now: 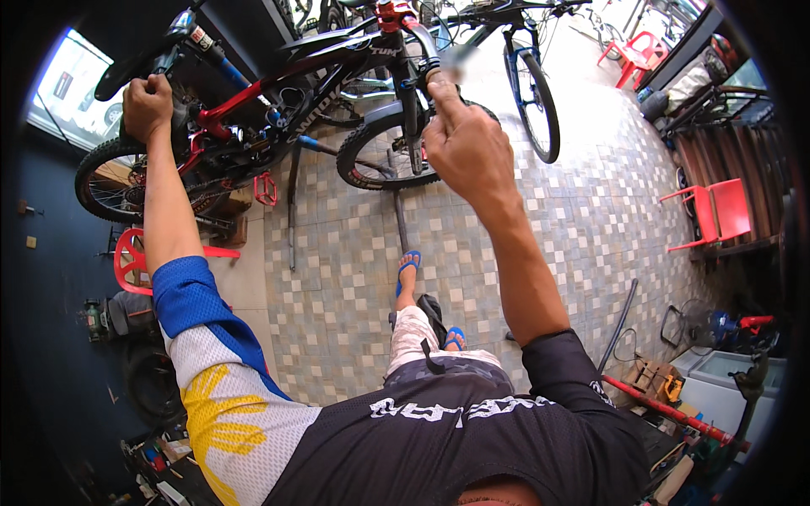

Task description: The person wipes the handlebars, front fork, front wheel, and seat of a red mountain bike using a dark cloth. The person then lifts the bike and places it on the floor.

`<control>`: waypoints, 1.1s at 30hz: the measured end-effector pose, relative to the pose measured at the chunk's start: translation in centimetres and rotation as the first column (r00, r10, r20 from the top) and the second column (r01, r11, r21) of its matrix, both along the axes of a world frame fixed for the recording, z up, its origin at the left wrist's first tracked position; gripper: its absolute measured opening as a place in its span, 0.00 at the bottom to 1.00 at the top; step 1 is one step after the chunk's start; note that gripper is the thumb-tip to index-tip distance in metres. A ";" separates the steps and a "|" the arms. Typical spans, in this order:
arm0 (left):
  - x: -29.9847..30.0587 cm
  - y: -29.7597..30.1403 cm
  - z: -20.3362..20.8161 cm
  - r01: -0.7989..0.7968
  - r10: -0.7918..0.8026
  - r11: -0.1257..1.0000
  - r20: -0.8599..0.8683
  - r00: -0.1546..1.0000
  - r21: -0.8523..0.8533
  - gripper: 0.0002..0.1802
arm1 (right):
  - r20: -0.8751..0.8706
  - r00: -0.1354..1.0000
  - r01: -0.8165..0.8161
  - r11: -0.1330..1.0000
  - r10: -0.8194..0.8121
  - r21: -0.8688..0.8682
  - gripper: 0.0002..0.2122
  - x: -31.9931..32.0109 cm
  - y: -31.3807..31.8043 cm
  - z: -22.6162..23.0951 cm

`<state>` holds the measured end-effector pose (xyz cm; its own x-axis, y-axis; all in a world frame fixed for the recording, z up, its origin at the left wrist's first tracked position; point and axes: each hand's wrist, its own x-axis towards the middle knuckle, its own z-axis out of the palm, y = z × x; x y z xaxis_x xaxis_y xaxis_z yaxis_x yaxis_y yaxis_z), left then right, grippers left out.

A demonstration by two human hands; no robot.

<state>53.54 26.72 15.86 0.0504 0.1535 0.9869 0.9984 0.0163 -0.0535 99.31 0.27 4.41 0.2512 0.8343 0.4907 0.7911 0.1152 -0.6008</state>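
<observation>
A black and red mountain bike (295,105) stands side-on before me, its rear wheel to the left and its front wheel (388,153) near the middle. My right hand (468,145) is closed at the end of the handlebar (420,40), the index finger stretched along it; the hand hides most of the grip. My left hand (148,108) makes a fist beside the black saddle (152,63), above the rear wheel (105,181). What its fingers wrap round is hidden. A red pedal (265,189) sticks out toward me.
A second bike (533,101) with a blue fork stands farther back. Red plastic chairs are at the right (721,211), the far right (637,57) and the left (131,260). A metal bar (400,223) lies on the tiled floor (337,295) ahead of my foot in a blue flip-flop.
</observation>
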 end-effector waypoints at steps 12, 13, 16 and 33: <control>1.2 -0.4 2.4 0.089 -0.086 0.993 -0.047 0.995 0.079 0.16 | -0.086 0.993 0.085 0.993 -0.078 0.082 0.20 -1.3 -4.6 0.4; 0.4 -0.8 2.9 0.046 -0.035 0.994 -0.105 0.994 0.102 0.16 | -0.099 0.992 0.092 0.992 -0.083 0.088 0.20 -1.5 -4.7 0.8; 0.2 -1.1 2.8 0.159 -0.144 0.980 -0.125 0.982 0.121 0.15 | -0.136 0.981 0.146 0.986 -0.135 0.078 0.20 -2.2 -5.7 0.5; 5.9 -6.5 -0.1 0.199 -0.168 0.980 -0.422 0.891 0.029 0.16 | -0.207 0.974 0.074 0.993 -0.091 -0.091 0.39 -6.0 -8.6 -1.2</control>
<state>59.39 20.20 15.79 0.4788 0.0337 0.8773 0.8707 -0.1463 -0.4696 93.29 -8.34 3.21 0.4111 0.8415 0.3504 0.6504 -0.0014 -0.7596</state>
